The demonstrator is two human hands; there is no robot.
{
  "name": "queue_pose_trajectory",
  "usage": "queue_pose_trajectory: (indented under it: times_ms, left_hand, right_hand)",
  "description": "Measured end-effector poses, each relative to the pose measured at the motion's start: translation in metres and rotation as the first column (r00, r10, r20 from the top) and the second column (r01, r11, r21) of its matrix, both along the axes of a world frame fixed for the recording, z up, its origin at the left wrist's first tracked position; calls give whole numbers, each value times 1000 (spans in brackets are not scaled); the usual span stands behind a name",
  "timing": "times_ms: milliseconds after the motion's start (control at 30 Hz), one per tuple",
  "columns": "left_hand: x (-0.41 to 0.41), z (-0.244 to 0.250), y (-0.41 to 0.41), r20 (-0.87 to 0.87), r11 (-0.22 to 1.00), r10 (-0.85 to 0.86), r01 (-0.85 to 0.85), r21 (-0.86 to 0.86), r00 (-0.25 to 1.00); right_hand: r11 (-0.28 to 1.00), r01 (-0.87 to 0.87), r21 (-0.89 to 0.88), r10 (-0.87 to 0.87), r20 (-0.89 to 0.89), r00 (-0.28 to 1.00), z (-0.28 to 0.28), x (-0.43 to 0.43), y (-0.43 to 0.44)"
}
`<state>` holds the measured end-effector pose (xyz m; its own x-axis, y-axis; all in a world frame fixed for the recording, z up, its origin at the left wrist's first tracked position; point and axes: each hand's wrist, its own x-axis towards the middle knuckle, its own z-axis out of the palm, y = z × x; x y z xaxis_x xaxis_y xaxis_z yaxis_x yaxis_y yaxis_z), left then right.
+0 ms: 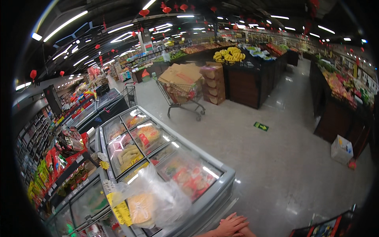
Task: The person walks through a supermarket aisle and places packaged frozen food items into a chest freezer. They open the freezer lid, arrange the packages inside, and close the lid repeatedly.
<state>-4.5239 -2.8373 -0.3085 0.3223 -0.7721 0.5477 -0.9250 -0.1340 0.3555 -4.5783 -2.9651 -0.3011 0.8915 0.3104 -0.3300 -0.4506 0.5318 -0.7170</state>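
At the bottom edge, my left hand (232, 225) lies across my right hand (245, 231), which it partly covers. No object shows in either hand, though the undersides are hidden. Just left of them stands a grey chest freezer (217, 162) with sliding glass lids over packaged frozen food. On its near corner rest a clear plastic bag (171, 198) and a wrapped stack of flat, pale yellow food (141, 208). Beside the stack lies a yellow paper sign (119, 209) bearing handwriting.
A shopping cart (180, 91) piled with flattened cardboard stands beyond the freezer, near stacked cartons (213, 84). Bananas (229, 54) top a dark produce stand (241, 86). A white box (342, 149) sits by the right-hand stand. A green floor sign (261, 126) marks the aisle.
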Motion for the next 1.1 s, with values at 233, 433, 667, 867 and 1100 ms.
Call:
queue_pose_trajectory:
  times_ms: [233,433,667,867,1100]
  left_hand:
    - [180,-81,-71,-299,785,609,-505,359,735]
    - [287,-101,-117,-85,536,723,-479,695,685]
    - [358,-159,-129,-65,375,865,-556,742,497]
    - [379,-192,-124,-219,271,960,-389,880,175]
    - [395,-225,-120,-551,462,832,-473,750,-61]
  right_hand:
    - [991,18,-134,-27,-70,997,13,111,-147]
    - [163,382,-910,14,389,921,-97,122,-329]
    - [436,-98,-895,-551,-351,757,-139,226,-438]
    - [400,-248,-882,-466,-429,774,-154,384,-517]
    - [357,-142,-923,-355,-275,893,-200,622,-569]
